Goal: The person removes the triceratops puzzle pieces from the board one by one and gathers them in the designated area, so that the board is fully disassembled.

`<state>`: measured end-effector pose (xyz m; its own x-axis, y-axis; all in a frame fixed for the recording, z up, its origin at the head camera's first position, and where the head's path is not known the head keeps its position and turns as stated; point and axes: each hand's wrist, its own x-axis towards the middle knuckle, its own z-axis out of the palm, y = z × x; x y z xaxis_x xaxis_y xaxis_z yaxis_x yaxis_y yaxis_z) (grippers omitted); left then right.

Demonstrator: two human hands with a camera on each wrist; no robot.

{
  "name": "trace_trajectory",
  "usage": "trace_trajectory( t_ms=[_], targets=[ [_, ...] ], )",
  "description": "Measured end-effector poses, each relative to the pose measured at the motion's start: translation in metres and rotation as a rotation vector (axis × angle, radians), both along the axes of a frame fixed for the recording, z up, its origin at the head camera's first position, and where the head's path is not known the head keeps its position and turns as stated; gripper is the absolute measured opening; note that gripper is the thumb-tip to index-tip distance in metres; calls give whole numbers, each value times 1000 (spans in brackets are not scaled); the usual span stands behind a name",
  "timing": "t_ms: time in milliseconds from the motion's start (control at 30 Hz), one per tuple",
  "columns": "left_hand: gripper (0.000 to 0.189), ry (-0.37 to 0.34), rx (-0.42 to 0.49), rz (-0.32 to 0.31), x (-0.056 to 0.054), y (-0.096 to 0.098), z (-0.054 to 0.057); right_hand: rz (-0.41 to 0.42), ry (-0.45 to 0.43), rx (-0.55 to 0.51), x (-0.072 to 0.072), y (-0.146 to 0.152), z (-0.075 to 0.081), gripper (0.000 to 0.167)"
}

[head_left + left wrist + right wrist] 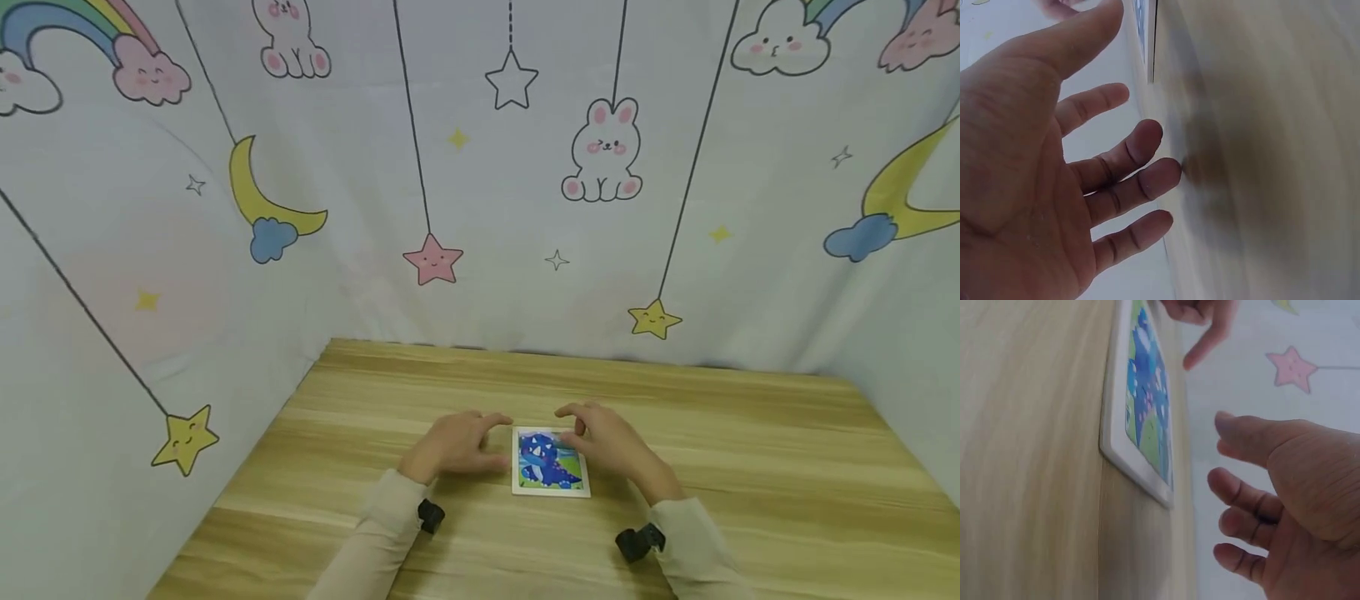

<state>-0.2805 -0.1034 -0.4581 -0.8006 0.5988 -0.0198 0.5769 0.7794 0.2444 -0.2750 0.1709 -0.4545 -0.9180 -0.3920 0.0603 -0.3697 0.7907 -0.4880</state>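
Note:
A small square picture puzzle point(551, 462) with a white frame and a blue cartoon dinosaur lies flat on the wooden table. At its left edge is my left hand point(461, 443), fingers relaxed and apart, holding nothing. The left wrist view shows that palm point(1016, 169) side-on, fingertips close to the tabletop, with the frame's edge point(1150, 44) beyond the thumb. My right hand point(607, 437) hovers by the upper right corner, its thumb overlapping the picture in the head view. In the right wrist view its loosely bent fingers point(1244, 494) are apart from the white frame point(1132, 459).
The wood-grain table point(390, 383) extends around the puzzle on every side. Behind and beside it hangs a white cloth point(510, 300) printed with stars, moons, rabbits and clouds. Each sleeve carries a black wrist camera, one on the left point(431, 517) and one on the right point(640, 542).

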Motion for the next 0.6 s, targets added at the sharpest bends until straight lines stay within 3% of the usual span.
trace_trajectory(
  t_ms=[167, 367, 600],
  targets=[
    [74, 3, -69, 11, -1, 13, -5, 48, -25, -12, -2, -13, -2, 36],
    [78, -13, -128, 37, 2, 22, -4, 130, -37, -9, -4, -28, -9, 39],
    [80, -37, -147, 77, 5, 26, -6, 102, -95, -43, -2, -32, -21, 41]
  ],
)
